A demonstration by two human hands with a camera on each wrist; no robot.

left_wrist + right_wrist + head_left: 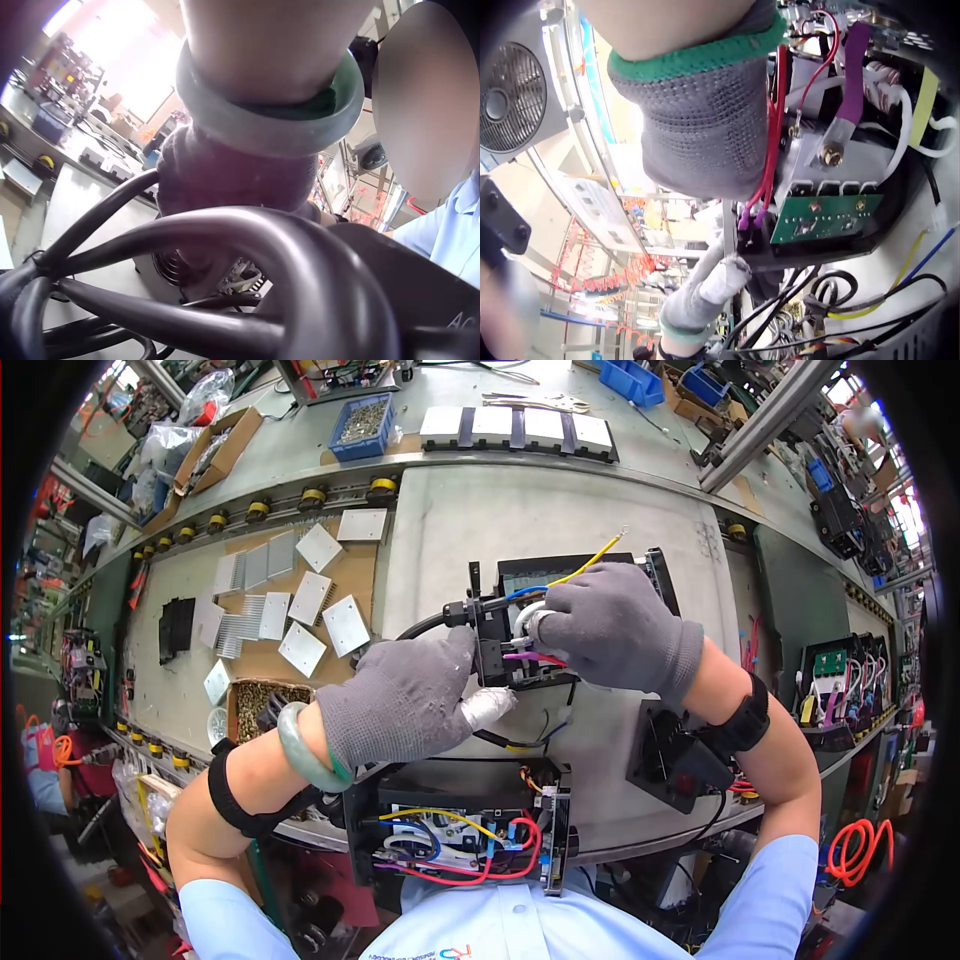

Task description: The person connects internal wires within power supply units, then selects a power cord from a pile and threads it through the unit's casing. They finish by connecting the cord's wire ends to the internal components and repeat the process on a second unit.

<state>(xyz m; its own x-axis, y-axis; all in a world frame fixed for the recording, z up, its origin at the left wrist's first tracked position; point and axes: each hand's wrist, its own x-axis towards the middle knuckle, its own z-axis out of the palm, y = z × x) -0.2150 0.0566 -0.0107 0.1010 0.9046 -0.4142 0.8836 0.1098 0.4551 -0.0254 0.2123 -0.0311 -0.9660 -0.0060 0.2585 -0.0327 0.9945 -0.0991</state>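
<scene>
A black electrical unit (495, 660) with yellow, blue, white and magenta wires stands on the pale work surface. My gloved left hand (400, 695) lies at its left side, fingertips by the black cable gland (455, 612), its wrapped thumb (488, 708) pointing right. Over the unit, my gloved right hand (615, 625) curls its fingers round the white wire (528, 618). In the right wrist view, a green circuit board (825, 219) and a purple-sleeved terminal (853, 75) show beside the right glove (705, 127). Thick black cable loops (247, 232) hide much of the left hand.
A second wired unit (460, 830) stands nearest the body. Metal heat sinks (312, 598) lie on cardboard at the left, near a box of small screws (262, 710). A black part (675, 755) is at the right. A white block row (515, 432) and blue bin (360, 428) sit behind.
</scene>
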